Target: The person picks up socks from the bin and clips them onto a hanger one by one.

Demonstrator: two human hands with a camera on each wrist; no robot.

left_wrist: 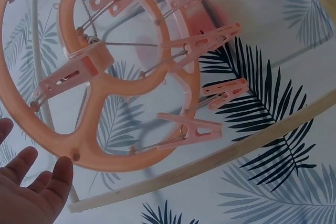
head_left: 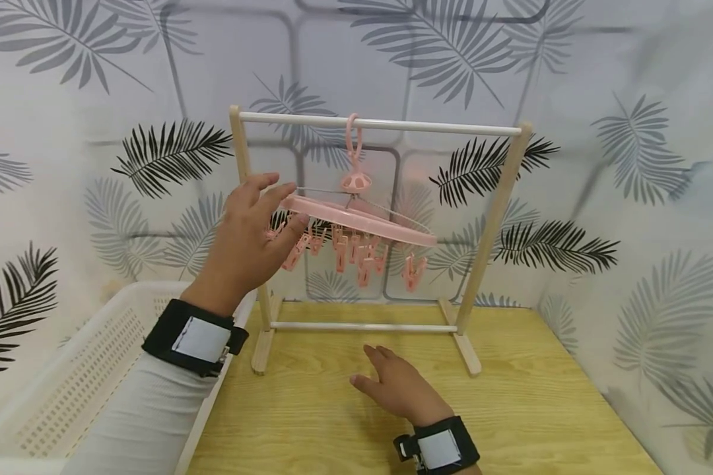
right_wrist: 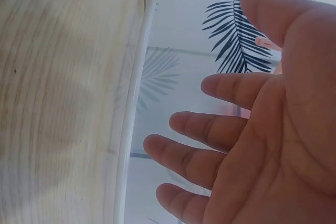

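Observation:
A pink round clip hanger [head_left: 362,221] hangs by its hook [head_left: 352,135] from the white top bar of a small rack, its ring tilted down to the right. Several pink clothespins [head_left: 341,256] dangle under it on short cords. My left hand [head_left: 246,231] is at the ring's left end, fingers spread. In the left wrist view, a fingertip of the left hand [left_wrist: 31,192] is right at the rim of the ring [left_wrist: 131,162]. Low in front of the rack is my right hand [head_left: 401,386], over the table; the right wrist view shows its fingers [right_wrist: 205,129] extended and holding nothing.
The rack has wooden side posts [head_left: 496,218], a white top bar [head_left: 440,126], a white lower bar [head_left: 362,326] and wooden feet on a wood-grain table [head_left: 529,396]. At left stands a white perforated basket [head_left: 95,343], partly behind my left sleeve. Leaf-patterned sheeting backs the scene.

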